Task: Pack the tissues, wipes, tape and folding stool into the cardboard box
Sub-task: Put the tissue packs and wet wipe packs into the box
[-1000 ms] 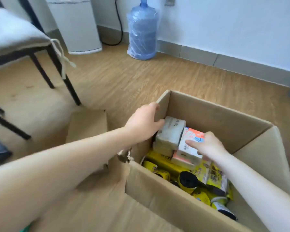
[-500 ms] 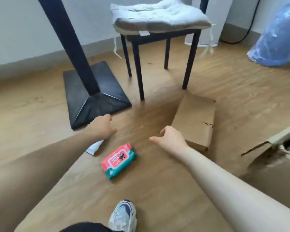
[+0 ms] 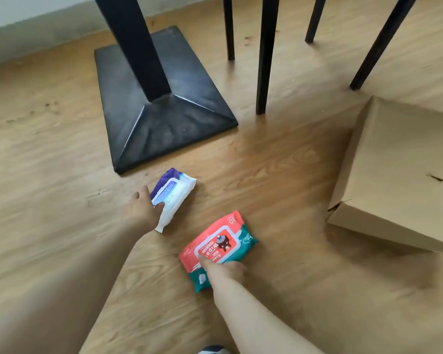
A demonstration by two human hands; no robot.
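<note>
Landmark: I use the black table base (image 3: 164, 103), a flat rectangular plate on the wooden floor (image 3: 49, 162) with a black post rising from its middle.
Left hand: my left hand (image 3: 142, 210) reaches forward to a spot just in front of the base's near edge. The fingers curl over the near-left side of a wipes pack and the thumb presses on its top, so the hand is closed around the pack.
White and purple wipes: this wipes pack (image 3: 173, 198) lies flat on the floor just in front of the base's near corner, close to it but not touching. One end points toward the base, the other toward me.
Right hand: my right hand (image 3: 224, 270) is lower in view, nearer me than the base and a little to its right. The thumb lies on top of a second pack and the fingers wrap its near edge, gripping it.
Red and teal wipes: this second pack (image 3: 218, 247), printed with a small cartoon animal, lies flat on the floor, well in front of the base and just right of the white pack.
Cardboard flap: a flat cardboard panel (image 3: 399, 175) lies on the floor to the right of the base, torn at one edge.
Chair legs: four black legs (image 3: 264, 54) stand behind and right of the base.
Shoe: a shoe tip (image 3: 212, 350) shows at the bottom edge.
</note>
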